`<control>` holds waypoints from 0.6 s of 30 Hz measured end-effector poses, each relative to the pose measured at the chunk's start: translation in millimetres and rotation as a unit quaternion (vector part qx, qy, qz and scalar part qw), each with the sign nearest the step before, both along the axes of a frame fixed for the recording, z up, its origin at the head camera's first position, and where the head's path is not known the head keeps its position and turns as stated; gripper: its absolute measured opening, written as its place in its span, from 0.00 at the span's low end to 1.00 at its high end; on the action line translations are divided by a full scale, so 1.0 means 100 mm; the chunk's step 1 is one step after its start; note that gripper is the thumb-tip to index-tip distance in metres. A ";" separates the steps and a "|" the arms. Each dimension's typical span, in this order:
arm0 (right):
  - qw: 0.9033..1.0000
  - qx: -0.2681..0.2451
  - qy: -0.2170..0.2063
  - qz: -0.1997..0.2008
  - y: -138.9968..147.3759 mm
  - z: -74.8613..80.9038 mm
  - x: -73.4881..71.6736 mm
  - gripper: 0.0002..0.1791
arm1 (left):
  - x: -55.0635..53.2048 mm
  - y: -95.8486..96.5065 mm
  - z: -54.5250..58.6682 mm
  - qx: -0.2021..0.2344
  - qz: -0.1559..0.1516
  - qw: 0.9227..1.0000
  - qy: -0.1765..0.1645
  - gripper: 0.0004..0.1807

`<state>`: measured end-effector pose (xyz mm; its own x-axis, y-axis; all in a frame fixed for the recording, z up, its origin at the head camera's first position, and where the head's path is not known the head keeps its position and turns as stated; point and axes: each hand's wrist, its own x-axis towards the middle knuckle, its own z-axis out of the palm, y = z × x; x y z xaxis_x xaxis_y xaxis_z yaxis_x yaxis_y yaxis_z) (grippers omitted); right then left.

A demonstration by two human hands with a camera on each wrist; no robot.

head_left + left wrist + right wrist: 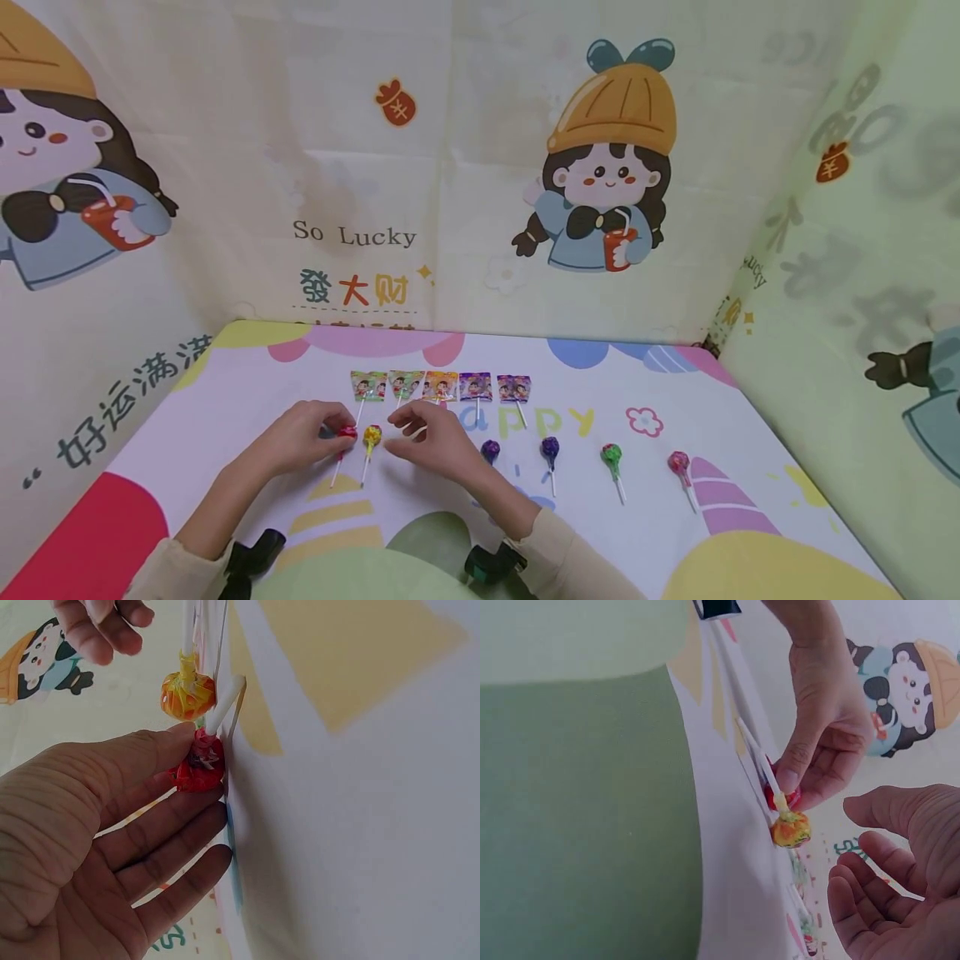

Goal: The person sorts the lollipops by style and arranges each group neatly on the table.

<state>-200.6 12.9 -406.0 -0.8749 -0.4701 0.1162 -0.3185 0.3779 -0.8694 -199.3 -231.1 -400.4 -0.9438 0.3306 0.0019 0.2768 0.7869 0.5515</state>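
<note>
Cloth walls (465,167), a bright counter (247,392), one red pop (347,432) in my pinch

Pale cloth with cartoon prints (611,112) hangs behind the counter and on both sides, and coloured shapes pattern the white top. My beige sleeves (570,554) come in from the near edge. My left hand (303,435) pinches the red pop; my right hand (431,442) is loosely curled and holds nothing. Beyond them, five packets (440,387) stand in a row, sticks toward me. Off to my right lie two purple pops (551,450), a green pop (611,454) and a pink pop (679,463).

What worries me is crowding. The yellow pop (372,437) lies between my hands, just beside the red one, so a small sideways slip could knock it, and its round head may roll. Slick wrapper could slide out of a light pinch. Lowering my right forearm (489,492) could sweep away the purple pop beside it, whose stick it hides.

As for the red pop, its head is at the tips of my left thumb and fingers, its stick angled back toward me. I can't tell whether that stick touches the counter.
</note>
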 end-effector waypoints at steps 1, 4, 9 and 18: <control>1.000 0.000 0.001 -0.001 0.02 0.01 0.01 0.17 | 0.00 0.00 0.00 0.000 0.002 1.000 -0.002 0.10; 1.000 0.002 0.008 -0.001 0.07 0.03 0.05 0.17 | 0.00 0.00 0.01 -0.003 0.006 1.000 -0.004 0.10; 1.000 -0.002 0.014 0.003 0.16 0.05 0.08 0.16 | 0.00 0.00 -0.02 -0.006 0.010 1.000 -0.006 0.09; 1.000 -0.001 0.013 0.001 0.33 0.08 0.16 0.16 | -0.01 0.00 -0.04 -0.007 0.008 1.000 -0.003 0.08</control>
